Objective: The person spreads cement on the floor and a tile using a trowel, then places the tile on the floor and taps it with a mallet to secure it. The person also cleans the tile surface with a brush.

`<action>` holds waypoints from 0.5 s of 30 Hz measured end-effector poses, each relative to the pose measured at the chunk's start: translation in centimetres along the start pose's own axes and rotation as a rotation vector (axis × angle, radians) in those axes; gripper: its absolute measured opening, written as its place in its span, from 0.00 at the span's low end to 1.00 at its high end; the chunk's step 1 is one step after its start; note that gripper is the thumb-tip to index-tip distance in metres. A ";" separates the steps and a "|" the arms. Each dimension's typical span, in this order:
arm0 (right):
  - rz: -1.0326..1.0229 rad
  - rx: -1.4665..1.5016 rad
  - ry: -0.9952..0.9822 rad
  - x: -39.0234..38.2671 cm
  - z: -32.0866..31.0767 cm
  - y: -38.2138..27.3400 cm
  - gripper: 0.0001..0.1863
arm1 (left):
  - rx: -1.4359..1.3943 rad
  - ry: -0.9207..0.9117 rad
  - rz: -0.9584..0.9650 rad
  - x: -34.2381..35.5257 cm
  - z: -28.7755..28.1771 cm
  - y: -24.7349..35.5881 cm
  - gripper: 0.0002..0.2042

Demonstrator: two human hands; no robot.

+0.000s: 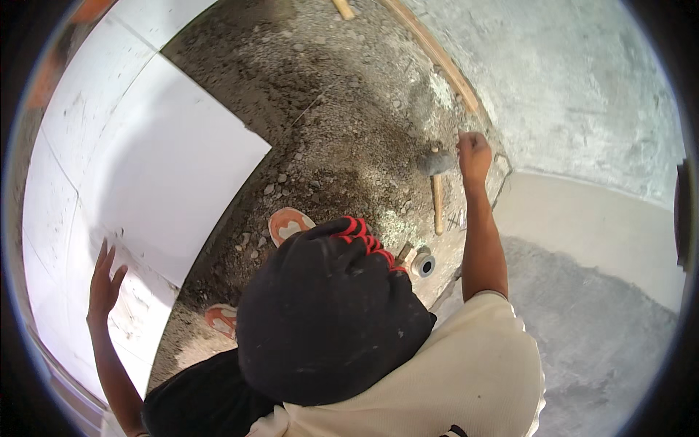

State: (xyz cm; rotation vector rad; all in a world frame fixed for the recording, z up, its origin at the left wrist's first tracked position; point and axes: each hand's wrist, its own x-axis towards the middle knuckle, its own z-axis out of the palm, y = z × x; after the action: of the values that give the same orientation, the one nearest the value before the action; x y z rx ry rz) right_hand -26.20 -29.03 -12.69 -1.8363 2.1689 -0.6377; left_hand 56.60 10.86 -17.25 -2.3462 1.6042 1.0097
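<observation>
The mallet (437, 191) lies on gravel (328, 156) just beside the right hand (475, 160), curled, its grip unclear, while the left hand (105, 285), fingers spread, is over white tiles (171, 167), probably best steadied with light, even pressure.

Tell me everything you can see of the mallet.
The mallet has a thick, dark grey head, rubber by its look, on a pale, wooden-looking handle, whose short end shows past the head. It lies on the gravelly ground, handle toward the picture's lower edge. The right hand is just right of the head, not gripping it.
</observation>
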 end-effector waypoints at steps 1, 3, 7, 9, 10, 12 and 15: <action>0.017 -0.054 -0.007 -2.2 0.7 2.8 0.19 | -0.019 -0.015 -0.043 -0.7 -1.7 -0.9 0.30; 0.078 -0.186 -0.062 -6.4 2.9 7.4 0.24 | 0.045 0.015 -0.075 -1.2 -4.9 -5.0 0.30; 0.245 0.198 -0.293 -12.1 2.2 19.3 0.36 | 0.198 0.063 -0.124 2.0 -10.5 -4.5 0.32; 0.304 -0.154 -0.271 -14.4 4.4 20.9 0.34 | 0.244 0.119 -0.220 3.7 -13.3 -2.9 0.31; 0.370 -0.155 -0.249 -13.7 4.8 21.8 0.31 | 0.210 0.179 -0.177 4.3 -14.1 -3.9 0.30; 0.290 -0.359 -0.286 -14.0 6.4 20.9 0.30 | 0.205 0.254 -0.129 5.2 -15.6 -2.8 0.30; 0.405 -0.226 -0.096 -17.0 9.9 16.3 0.34 | -0.051 0.428 -0.219 7.1 -13.7 -1.4 0.32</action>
State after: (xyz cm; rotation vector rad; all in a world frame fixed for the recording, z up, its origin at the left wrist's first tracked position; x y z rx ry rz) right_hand -32.92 -12.26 -30.78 -1.4130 2.5243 -0.2216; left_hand 65.49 -0.25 -11.23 -2.8399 1.4012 0.5352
